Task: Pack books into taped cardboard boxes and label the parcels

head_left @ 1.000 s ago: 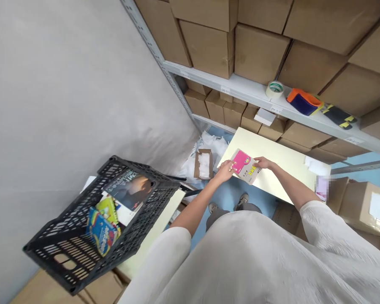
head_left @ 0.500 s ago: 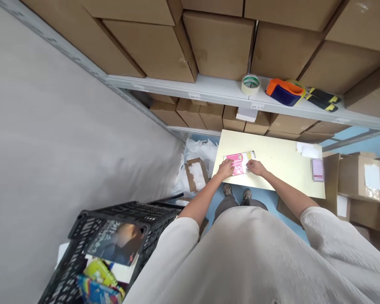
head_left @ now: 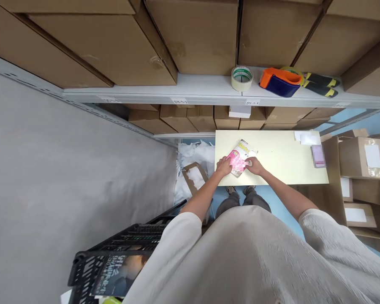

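A pink-and-white book (head_left: 242,151) with yellow lettering and a glossy cover lies slanted on the pale yellow tabletop (head_left: 285,162). My left hand (head_left: 224,166) holds its lower left edge, fingers over the cover. At the lower right edge, my right hand (head_left: 255,165) is closed in a pinch on the book. Bright glare covers the pink part between my hands. Whether the book is wrapped in film, I cannot tell.
Cardboard boxes (head_left: 205,38) fill the shelf ahead, with a tape roll (head_left: 242,79) and an orange-and-blue tape dispenser (head_left: 280,82) on its edge. A black crate (head_left: 91,270) stands at lower left. More boxes (head_left: 354,158) are stacked right. White papers (head_left: 307,137) lie on the table.
The book has turned counter-clockwise, so its lettered end now points away from me. Both hands stay on it, and the camera view has shifted.
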### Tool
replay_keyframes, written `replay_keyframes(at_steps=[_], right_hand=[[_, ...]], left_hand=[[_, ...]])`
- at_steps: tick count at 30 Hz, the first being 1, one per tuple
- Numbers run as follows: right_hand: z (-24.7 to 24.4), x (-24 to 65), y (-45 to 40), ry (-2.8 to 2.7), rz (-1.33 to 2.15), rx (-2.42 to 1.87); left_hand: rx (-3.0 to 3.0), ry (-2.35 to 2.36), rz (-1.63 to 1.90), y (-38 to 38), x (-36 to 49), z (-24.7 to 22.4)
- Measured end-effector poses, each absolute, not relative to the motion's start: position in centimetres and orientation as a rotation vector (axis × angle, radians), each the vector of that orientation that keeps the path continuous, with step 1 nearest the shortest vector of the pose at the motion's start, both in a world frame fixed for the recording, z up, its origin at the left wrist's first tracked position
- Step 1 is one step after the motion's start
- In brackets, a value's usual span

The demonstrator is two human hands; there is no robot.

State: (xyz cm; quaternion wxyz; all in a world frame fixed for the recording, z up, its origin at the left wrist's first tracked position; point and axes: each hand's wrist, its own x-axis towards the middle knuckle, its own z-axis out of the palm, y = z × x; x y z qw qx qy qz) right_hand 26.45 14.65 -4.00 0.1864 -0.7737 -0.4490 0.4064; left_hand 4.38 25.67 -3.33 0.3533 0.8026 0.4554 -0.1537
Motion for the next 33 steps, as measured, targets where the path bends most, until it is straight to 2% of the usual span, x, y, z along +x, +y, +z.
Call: replay_keyframes(at_steps=[4,10,16,33], right_hand=[[-4.3,25.4,15.7,-1.087,1.046,-2.188],[-4.2,24.4,16.9,-0.788,1.297,-2.179],[-3.5,24.1,19.4,-0.565,1.436,-1.906],[-2.7,25.0,21.3,-0.313,1.372,-2.010]], left_hand=[[2.062,1.180,-0.356,25.1,3.5,-3.4],[2.091,1.015,-0.337,24.4,4.0,-3.5],[2.083,1.100,-0.298,25.9,3.7,-3.7],[2.081,1.094,-0.326,26.3,3.4,-3.7]])
